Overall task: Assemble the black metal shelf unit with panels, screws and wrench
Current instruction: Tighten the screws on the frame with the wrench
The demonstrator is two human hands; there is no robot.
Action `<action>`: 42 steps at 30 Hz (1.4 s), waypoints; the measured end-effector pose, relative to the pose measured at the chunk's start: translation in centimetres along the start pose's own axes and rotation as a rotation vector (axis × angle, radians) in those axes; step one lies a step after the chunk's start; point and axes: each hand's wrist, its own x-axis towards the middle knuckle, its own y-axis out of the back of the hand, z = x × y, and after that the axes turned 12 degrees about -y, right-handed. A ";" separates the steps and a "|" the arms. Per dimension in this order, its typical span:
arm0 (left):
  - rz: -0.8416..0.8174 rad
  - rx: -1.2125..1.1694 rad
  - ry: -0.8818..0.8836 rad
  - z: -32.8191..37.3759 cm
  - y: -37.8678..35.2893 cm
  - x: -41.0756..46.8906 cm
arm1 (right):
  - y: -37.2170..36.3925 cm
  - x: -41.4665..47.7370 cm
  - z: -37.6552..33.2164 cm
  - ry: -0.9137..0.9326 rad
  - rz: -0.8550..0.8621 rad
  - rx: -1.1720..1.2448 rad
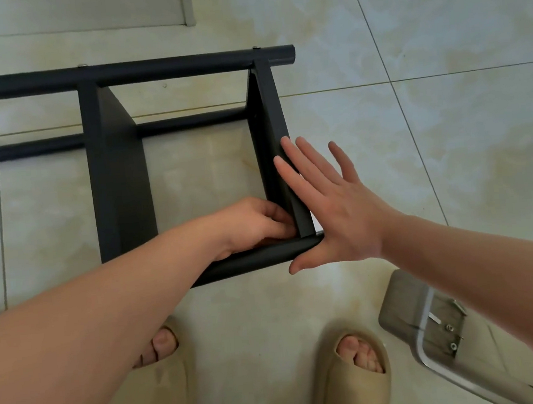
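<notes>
The black metal shelf unit lies on its side on the tiled floor, with long round poles (150,68) running left to right and two flat panels (117,169) standing between them. My right hand (333,209) is flat with straight fingers, pressing against the outer face of the right panel (271,121) and the end of the near pole (263,258). My left hand (254,224) has its fingers curled at the inside corner where that panel meets the near pole; what its fingertips pinch is hidden. Two screw heads (82,65) show on the far pole.
A clear plastic bag (437,332) with screws and small metal parts lies on the floor at the lower right. My feet in beige slippers (354,368) stand just below the frame. A grey mat edge (188,5) sits at the top.
</notes>
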 end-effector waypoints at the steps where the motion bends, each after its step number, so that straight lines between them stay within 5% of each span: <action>1: 0.002 -0.015 0.008 0.0 0.0 0.0 | -0.1 -0.1 -0.1 -0.012 0.006 0.002; 42: -0.084 -0.424 0.127 -0.9 0.0 1.6 | -0.2 0.3 0.0 -0.024 0.039 -0.056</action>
